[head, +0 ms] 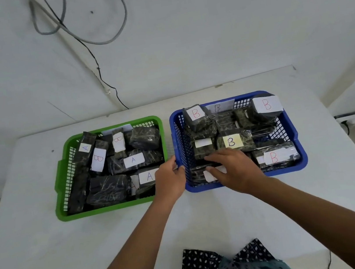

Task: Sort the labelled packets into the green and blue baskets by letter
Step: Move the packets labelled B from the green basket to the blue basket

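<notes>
**Fingers on a packet at the blue basket's near-left corner**

The right fingers (215, 158) curl down over a dark film-wrapped packet with a white label (200, 173), thumb at the label's near edge, so the right hand (235, 171) seems to pinch it; its letter is hidden under the hand. The packet lies flat in the near-left corner of the blue perforated plastic basket (292, 169), long axis running left to right along the near wall. The left hand (170, 177) curls over the basket's left rim, apparently steadying it.

Left of that, just beside it, stands the green perforated plastic basket (62, 174), holding A packets and two upright packets marked B (98, 160) near its far-left corner. Those misfiled ones lie well left of both hands, nearer the left hand. Both baskets sit mid-way across the white table (52, 256).
</notes>
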